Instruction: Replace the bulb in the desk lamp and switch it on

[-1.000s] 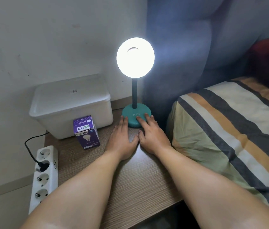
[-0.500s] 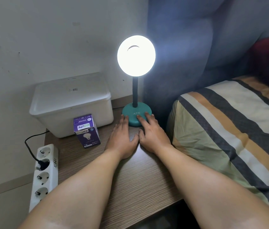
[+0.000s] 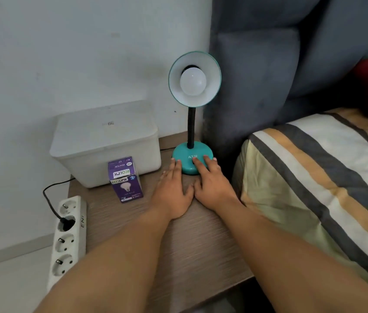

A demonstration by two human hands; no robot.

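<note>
We see the teal desk lamp with a round base and black flexible neck [image 3: 192, 160] standing at the back of the wood-grain bench [image 3: 133, 233], just beside the grey upholstered headboard [image 3: 257, 86]. The frosted white globe bulb [image 3: 193, 81] sits seated in the lamp's white-lined shade, which faces the camera; the bulb is dark where it glowed half a second ago. The left hand [image 3: 171, 195] lies flat, palm down, on the bench with its fingers [image 3: 175, 168] extended and open, the tips touching the left edge of the lamp base. The right hand [image 3: 212, 188] lies beside it, thumbs close together, its fingers spread and open, gripping nothing; the index and middle fingertips rest on top of the base near the white lettering. We cannot tell whether a fingertip is pressing a switch. To the left of the hands, the purple cardboard bulb box with a bulb printed on its front [image 3: 125, 179] stands upright on the bench, just in front of the translucent white lidded plastic container [image 3: 106, 141]. The white four-socket power strip [image 3: 68, 240] lies along the left edge of the bench with one black plug [image 3: 66, 222] inserted in its second socket. The bed with a striped cover [image 3: 314, 177] adjoins the bench on the right.
</note>
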